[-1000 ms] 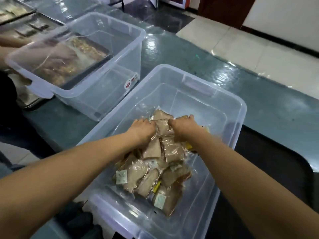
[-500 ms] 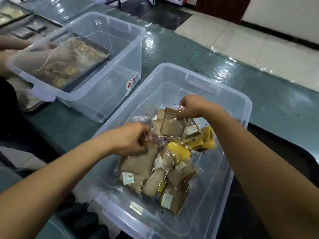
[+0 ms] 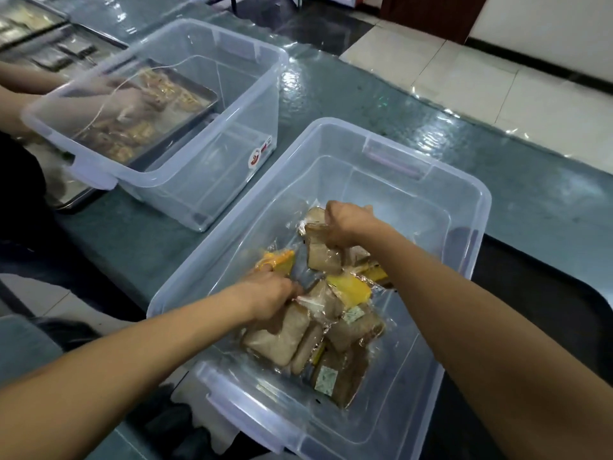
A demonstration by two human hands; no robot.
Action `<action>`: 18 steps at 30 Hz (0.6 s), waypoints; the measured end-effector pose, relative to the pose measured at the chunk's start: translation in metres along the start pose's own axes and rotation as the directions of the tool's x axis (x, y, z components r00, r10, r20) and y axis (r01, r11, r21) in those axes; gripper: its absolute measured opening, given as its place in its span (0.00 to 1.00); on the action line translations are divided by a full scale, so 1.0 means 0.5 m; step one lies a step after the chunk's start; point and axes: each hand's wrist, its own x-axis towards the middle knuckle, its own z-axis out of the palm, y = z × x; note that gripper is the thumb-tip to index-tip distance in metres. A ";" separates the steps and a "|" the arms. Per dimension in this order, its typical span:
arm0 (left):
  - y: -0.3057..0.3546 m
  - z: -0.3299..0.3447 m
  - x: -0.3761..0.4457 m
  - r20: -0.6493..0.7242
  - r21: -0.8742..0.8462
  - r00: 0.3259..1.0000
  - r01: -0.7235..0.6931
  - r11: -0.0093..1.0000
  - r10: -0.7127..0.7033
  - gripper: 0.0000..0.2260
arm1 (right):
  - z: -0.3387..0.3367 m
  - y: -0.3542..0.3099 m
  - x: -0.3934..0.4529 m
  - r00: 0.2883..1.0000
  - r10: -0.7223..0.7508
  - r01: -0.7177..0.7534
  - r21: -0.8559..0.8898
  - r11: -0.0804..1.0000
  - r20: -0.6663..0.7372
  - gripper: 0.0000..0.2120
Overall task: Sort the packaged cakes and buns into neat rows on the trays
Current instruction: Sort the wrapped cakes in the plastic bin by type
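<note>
Head view: left hand (image 3: 270,295) and right hand (image 3: 345,224) clench wrapped cakes (image 3: 326,313); second bin (image 3: 185,127) alongside.

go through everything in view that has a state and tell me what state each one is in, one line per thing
near clear bin: lid off, partly filled with packages
brown packaged cakes: sealed, in a loose heap
yellow packaged cakes: sealed, mixed into the heap
left hand: closed on a package in the heap
right hand: closed on a brown package's wrapper
far clear bin: lid off, no goods visible inside
metal tray: visible through the far bin, holding golden buns
</note>
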 end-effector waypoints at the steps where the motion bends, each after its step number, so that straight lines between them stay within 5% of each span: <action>1: -0.005 -0.007 -0.002 -0.021 -0.001 1.000 0.004 1.000 -0.004 0.36 | -0.015 0.010 -0.010 1.000 0.003 -0.003 0.036 0.999 -0.023 0.19; 4: -0.011 -0.034 -0.013 -0.002 -0.044 1.000 0.017 0.999 -0.017 0.33 | -0.066 0.040 -0.050 0.998 0.045 -0.038 0.143 0.989 -0.042 0.30; 7: -0.010 -0.053 -0.019 -0.009 0.006 1.000 -0.006 1.000 0.007 0.17 | -0.099 0.054 -0.102 0.989 0.149 -0.147 0.081 0.986 -0.020 0.17; 10: -0.015 -0.063 -0.022 -0.012 -0.009 0.999 -0.053 0.999 0.053 0.18 | -0.086 0.057 -0.136 0.952 0.244 -0.262 0.081 0.962 0.187 0.15; 14: -0.018 -0.078 -0.025 -0.020 -0.059 0.998 -0.064 0.996 0.062 0.21 | -0.005 0.045 -0.162 0.793 0.284 -0.306 -0.050 0.951 0.539 0.15; 18: -0.014 -0.088 -0.028 -0.082 -0.051 0.991 -0.109 0.993 0.105 0.23 | 0.049 0.015 -0.191 0.739 0.290 -0.242 -0.162 0.957 0.608 0.15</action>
